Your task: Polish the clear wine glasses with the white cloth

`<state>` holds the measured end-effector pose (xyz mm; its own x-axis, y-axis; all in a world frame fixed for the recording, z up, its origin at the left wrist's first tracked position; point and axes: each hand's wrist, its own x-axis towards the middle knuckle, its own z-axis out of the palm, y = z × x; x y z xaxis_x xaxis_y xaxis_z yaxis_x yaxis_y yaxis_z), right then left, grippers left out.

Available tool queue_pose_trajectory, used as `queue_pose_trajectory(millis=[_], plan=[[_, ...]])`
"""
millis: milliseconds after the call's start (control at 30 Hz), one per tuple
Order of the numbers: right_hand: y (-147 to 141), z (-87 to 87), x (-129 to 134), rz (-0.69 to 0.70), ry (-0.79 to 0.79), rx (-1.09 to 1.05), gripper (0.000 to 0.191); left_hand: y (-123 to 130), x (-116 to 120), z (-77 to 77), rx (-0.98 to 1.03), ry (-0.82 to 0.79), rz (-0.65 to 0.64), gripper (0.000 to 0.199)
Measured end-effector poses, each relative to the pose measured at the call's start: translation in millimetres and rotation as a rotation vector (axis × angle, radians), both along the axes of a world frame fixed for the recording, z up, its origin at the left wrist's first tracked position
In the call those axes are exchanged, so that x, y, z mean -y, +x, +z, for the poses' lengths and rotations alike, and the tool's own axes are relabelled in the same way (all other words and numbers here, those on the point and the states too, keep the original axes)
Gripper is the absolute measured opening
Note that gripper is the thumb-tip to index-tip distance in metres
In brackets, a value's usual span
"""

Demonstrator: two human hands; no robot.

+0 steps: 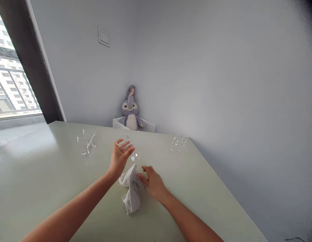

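My left hand [120,155] is wrapped round the bowl of a clear stemmed glass [134,156]. The glass is tilted, its foot pointing down to the right above the table. Just below it, a crumpled light-grey cloth [132,193] lies on the table. My right hand [152,181] is at the cloth's right side, fingers loosely curled and apart, with nothing visible between them. Its thumb tip is close to the cloth's edge; whether they touch I cannot tell.
Two stemmed glasses [87,152] stand at the left on the pale green table [201,188]. Two smaller glasses [175,142] stand near the far right corner. Behind the table, a grey plush toy [131,121] sits in a white basket [149,127] against the walls. A window is at the left.
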<state>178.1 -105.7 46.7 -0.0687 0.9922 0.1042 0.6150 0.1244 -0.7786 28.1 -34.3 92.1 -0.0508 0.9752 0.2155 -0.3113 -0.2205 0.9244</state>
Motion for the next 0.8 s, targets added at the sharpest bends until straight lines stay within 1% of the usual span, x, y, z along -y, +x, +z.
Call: queue_pose_trajectory(millis=[67, 100, 133, 200, 267, 300, 367, 433, 500, 567, 667, 733, 800], plan=[[9.2, 12.1, -5.4, -0.140, 0.211, 0.240, 0.042, 6.9, 3.3, -4.1, -0.033, 0.001, -0.019, 0.057], [11.5, 17.2, -9.6, -0.166, 0.271, 0.317, 0.041, 13.4, 6.7, -6.1, -0.045, -0.003, -0.052, 0.057], [12.4, 20.9, -14.5, -0.167, 0.296, 0.371, 0.040, 21.1, 10.8, -7.8, -0.056, -0.008, -0.095, 0.057], [13.2, 22.6, -26.0, -0.152, 0.265, 0.432, 0.033, 36.4, 18.8, -9.6, -0.101, -0.005, -0.185, 0.056], [18.4, 16.7, -38.9, -0.192, 0.185, 0.407, 0.025, 44.4, 23.5, -10.0, -0.230, 0.031, -0.243, 0.061], [24.2, 11.7, -45.6, -0.232, 0.149, 0.373, 0.023, 43.8, 23.8, -10.7, -0.322, 0.069, -0.249, 0.065], [42.5, 0.3, -59.4, -0.316, 0.100, 0.299, 0.023, 33.3, 20.7, -15.3, -0.507, 0.154, -0.204, 0.070], [65.9, -10.0, -73.2, -0.389, 0.064, 0.255, 0.026, 14.1, 14.6, -26.4, -0.629, 0.191, -0.090, 0.065], [88.3, -17.6, -86.7, -0.447, 0.039, 0.226, 0.029, -6.7, 8.2, -43.2, -0.703, 0.148, 0.045, 0.056], [104.8, -22.7, -99.8, -0.502, 0.019, 0.195, 0.031, -23.1, 2.5, -61.9, -0.758, 0.084, 0.144, 0.051], [117.2, -27.1, -118.0, -0.563, -0.008, 0.163, 0.034, -34.7, -5.4, -83.2, -0.743, -0.007, 0.190, 0.048], [120.0, -28.7, -128.5, -0.591, -0.022, 0.152, 0.035, -36.1, -11.0, -89.8, -0.673, -0.072, 0.190, 0.047], [120.9, -29.3, -137.3, -0.613, -0.031, 0.148, 0.036, -36.1, -16.1, -91.7, -0.608, -0.112, 0.200, 0.046]])
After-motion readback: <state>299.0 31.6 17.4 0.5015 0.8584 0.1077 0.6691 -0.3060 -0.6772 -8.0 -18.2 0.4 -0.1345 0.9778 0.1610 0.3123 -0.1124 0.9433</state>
